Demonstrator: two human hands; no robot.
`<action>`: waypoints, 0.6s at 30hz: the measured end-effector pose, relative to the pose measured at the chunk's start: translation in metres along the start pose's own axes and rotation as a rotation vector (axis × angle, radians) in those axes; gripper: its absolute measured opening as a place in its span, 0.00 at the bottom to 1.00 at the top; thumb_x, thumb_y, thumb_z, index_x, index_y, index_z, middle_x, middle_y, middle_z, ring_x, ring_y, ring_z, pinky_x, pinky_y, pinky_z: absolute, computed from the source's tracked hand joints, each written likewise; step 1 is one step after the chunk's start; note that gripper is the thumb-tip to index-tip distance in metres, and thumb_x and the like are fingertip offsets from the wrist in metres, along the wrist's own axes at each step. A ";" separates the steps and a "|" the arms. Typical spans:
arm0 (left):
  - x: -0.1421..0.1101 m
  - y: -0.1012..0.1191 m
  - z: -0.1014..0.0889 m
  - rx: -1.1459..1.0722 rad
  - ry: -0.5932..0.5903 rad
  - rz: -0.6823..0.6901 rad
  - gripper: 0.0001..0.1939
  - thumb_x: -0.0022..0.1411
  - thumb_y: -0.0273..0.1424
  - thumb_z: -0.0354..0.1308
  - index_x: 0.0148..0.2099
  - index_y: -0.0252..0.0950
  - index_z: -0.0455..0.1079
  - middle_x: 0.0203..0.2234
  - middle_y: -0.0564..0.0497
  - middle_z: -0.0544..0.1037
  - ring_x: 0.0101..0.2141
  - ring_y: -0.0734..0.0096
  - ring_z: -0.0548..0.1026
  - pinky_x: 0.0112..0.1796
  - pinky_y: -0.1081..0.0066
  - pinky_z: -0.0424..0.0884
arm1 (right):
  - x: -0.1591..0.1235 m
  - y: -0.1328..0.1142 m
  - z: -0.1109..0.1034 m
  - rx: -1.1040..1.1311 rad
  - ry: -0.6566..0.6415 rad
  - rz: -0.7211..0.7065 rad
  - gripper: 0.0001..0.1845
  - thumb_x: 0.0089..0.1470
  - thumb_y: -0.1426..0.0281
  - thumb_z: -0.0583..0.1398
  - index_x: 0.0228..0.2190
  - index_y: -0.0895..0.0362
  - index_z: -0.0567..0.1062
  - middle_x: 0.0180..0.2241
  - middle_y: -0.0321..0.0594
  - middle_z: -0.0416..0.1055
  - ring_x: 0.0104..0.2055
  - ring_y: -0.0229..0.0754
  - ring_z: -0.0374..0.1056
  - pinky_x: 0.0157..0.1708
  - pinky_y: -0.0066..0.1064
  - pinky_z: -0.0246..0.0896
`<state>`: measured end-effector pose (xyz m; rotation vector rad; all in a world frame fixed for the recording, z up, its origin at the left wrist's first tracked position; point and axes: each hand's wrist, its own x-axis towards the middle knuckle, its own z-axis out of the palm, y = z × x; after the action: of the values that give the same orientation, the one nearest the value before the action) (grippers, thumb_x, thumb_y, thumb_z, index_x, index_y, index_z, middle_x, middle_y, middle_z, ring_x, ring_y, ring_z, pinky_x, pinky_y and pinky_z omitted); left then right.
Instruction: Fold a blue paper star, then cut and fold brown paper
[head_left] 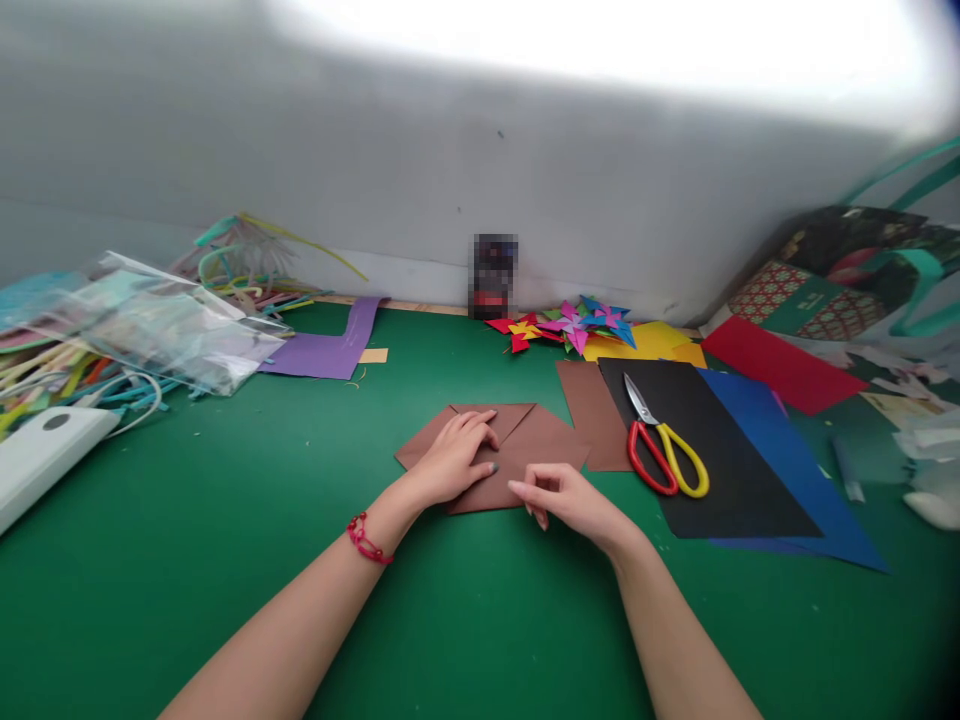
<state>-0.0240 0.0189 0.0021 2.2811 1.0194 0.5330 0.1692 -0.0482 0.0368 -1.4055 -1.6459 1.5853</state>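
Note:
A folded sheet of brown paper (491, 490) lies on the green table in front of me, with pointed left and right corners and a triangular flap at the top. Flat across its left half rests my left hand (459, 455), fingers spread and a red beaded bracelet on the wrist. At the lower right edge, my right hand (559, 497) has its fingers curled, the thumb and forefinger tips on the paper's border. Part of that edge is hidden behind the fingers. To the right, scissors (660, 445) with one red and one yellow handle lie on black paper (735, 470).
Blue paper (817, 500), brown paper (585, 400) and red paper (780, 362) lie at the right, near a patterned bag (810, 300). Paper pinwheels (574, 325) sit at the back. Leftward are purple paper (322, 355), plastic bags (172, 330) and a white power strip (56, 455).

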 end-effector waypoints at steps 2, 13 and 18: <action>0.000 0.000 -0.001 0.005 -0.002 0.004 0.11 0.52 0.28 0.57 0.38 0.41 0.62 0.56 0.51 0.57 0.56 0.62 0.52 0.53 0.58 0.52 | 0.000 0.002 -0.006 0.026 -0.044 0.016 0.23 0.51 0.54 0.51 0.15 0.57 0.61 0.13 0.30 0.59 0.15 0.31 0.54 0.20 0.24 0.50; 0.000 -0.001 0.001 0.022 -0.007 -0.007 0.11 0.52 0.28 0.57 0.39 0.41 0.61 0.57 0.51 0.55 0.57 0.61 0.50 0.53 0.58 0.52 | 0.010 0.007 0.003 -0.036 -0.009 0.080 0.28 0.51 0.51 0.49 0.11 0.56 0.55 0.08 0.27 0.47 0.11 0.29 0.44 0.14 0.26 0.38; 0.000 -0.004 0.003 0.015 -0.006 -0.006 0.10 0.53 0.28 0.57 0.39 0.41 0.62 0.57 0.51 0.55 0.57 0.62 0.51 0.53 0.57 0.52 | 0.018 0.011 0.012 -0.092 0.149 0.041 0.29 0.51 0.51 0.49 0.10 0.56 0.53 0.10 0.28 0.46 0.14 0.30 0.41 0.16 0.26 0.37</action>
<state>-0.0248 0.0196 -0.0022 2.2906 1.0298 0.5174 0.1557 -0.0399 0.0186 -1.5733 -1.6294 1.4057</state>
